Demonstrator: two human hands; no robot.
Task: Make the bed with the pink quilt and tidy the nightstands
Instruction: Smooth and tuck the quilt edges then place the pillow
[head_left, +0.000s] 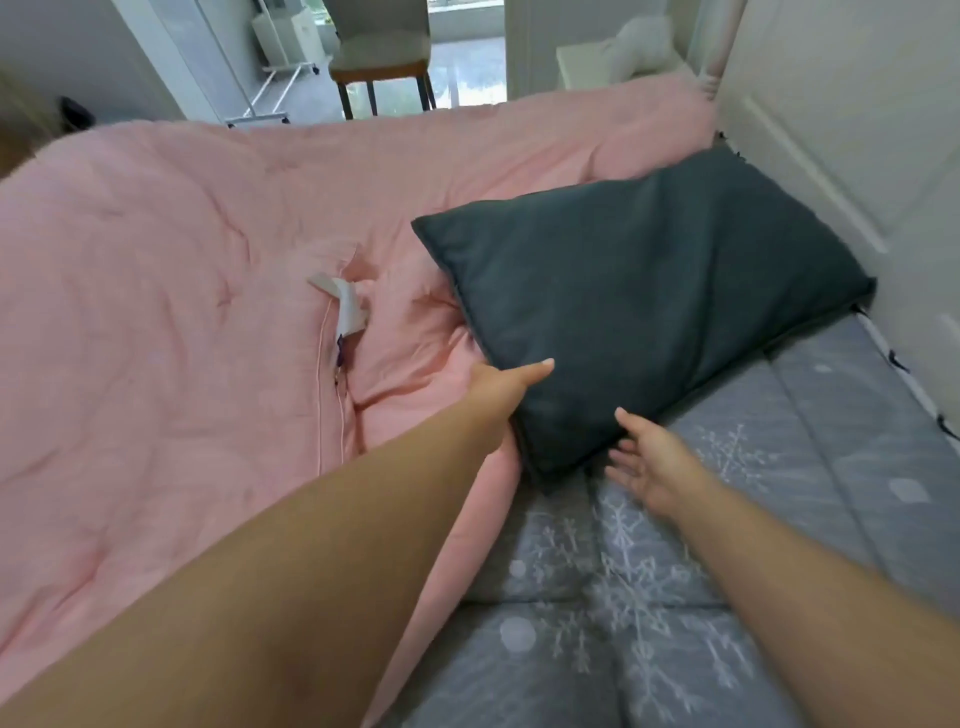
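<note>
Hidden: fingers of left hand (506, 387) lie under the near edge of the dark pillow (644, 306); only the thumb shows, laid on top. Bed frame and nightstands out of frame. Background blurred.
Left hand: grasping the pillow's near-left edge, thumb above, fingers tucked beneath.
Right hand (649, 462): released, fingers spread and relaxed, just beside the pillow's near corner, over the grey snowflake sheet (649, 597); contact cannot be told.
Counts: 1 pillow, 1 pink quilt (171, 322), 1 white tag (345, 306) at the quilt's seam, 1 chair (382, 52) beyond the bed, 2 hands.
Quilt position: spread over the left and far part of the bed, rumpled near the pillow; long axis cannot be told, its left edge cut off.
Pillow axis: long side runs from near-left to far-right, far end near the white wall panel (841, 130).
</note>
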